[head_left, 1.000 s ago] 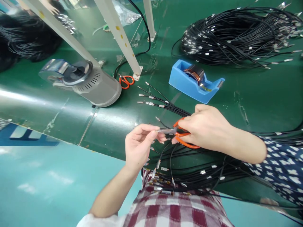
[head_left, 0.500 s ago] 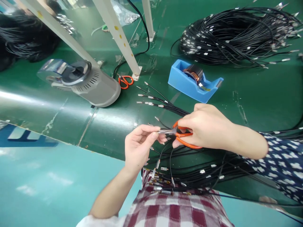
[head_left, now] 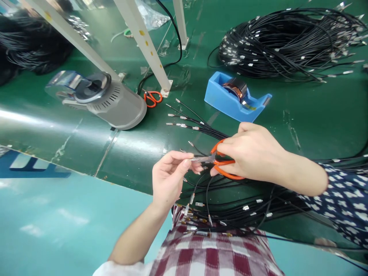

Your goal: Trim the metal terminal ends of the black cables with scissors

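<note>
My right hand (head_left: 253, 153) is closed around orange-handled scissors (head_left: 224, 168), whose blades point left. The blade tips reach the fingertips of my left hand (head_left: 169, 178). Thumb and forefinger of that hand are pinched together there; the small thing between them is mostly hidden by the fingers and blades. Beneath both hands run black cables (head_left: 230, 209) with white tags and metal ends, some lying across my checked apron (head_left: 212, 257). More cable ends (head_left: 184, 125) fan out to the left just beyond the scissors.
Past my right hand stands a blue tape dispenser (head_left: 230, 105) with brown tape. A large coil of black cables (head_left: 276, 46) lies at the back right. On the left are a grey machine (head_left: 120, 107), a second pair of orange-handled scissors (head_left: 153, 99) and white posts (head_left: 146, 46).
My right hand has shifted slightly upward, and the scissor handles sit a little wider apart. My left hand stays nearly in place, still pinching at the blade tips.
</note>
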Tool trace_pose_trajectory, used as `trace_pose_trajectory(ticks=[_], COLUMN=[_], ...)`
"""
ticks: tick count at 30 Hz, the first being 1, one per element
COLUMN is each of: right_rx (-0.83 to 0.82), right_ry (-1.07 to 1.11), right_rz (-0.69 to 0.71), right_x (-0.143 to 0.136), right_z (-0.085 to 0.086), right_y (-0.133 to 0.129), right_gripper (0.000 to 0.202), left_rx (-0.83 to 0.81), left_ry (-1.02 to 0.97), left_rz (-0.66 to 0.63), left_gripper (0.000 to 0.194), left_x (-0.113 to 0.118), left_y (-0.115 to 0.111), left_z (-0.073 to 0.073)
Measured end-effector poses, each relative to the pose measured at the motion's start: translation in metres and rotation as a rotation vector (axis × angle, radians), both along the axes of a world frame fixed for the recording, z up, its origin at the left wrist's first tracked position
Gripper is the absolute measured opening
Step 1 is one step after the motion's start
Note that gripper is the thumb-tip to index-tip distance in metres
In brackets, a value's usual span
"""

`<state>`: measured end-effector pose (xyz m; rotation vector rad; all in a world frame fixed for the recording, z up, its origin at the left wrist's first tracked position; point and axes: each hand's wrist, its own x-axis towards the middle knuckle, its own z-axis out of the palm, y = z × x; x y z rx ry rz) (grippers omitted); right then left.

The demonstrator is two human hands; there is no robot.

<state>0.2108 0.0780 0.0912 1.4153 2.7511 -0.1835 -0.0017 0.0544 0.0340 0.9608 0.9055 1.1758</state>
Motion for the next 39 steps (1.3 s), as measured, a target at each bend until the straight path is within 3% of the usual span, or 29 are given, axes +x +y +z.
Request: trace_pose_trajectory(ticks=[13, 18, 21, 27, 32, 39], right_rx=[-0.065, 0.038, 0.061, 0.000, -0.056, 0.000], right_ry=[-0.019, -0.030, 0.021, 0.134, 0.132, 0.325], right_rz=[-0.022, 0.049, 0.042, -0.105, -0.137, -0.147], right_x=[-0.004, -0.003, 0.000, 0.008, 0.009, 0.009], right_z=[-0.002, -0.004, -0.004, -0.002, -0.007, -0.013], right_y=[-0.001, 0.000, 0.001, 0.002, 0.003, -0.001], right_gripper=[0.039, 0.035, 0.043, 0.047, 0.050, 0.044], left_rx=[-0.036, -0.069, -0.078, 0.020, 0.169, 0.136], left_ry=[0.011, -0.007, -0.027, 0.048, 0.190, 0.160], left_rz=[-0.002, -0.012, -0.026, 0.013, 0.097, 0.045], left_gripper=[0.010, 0.014, 0.013, 0.009, 0.023, 0.007], left_x=[0.000, 0.000, -0.001, -0.004, -0.003, -0.006], left_y=[-0.001, 0.001, 0.002, 0.001, -0.002, 0.000], left_z=[0.000, 0.001, 0.000, -0.006, -0.006, -0.007])
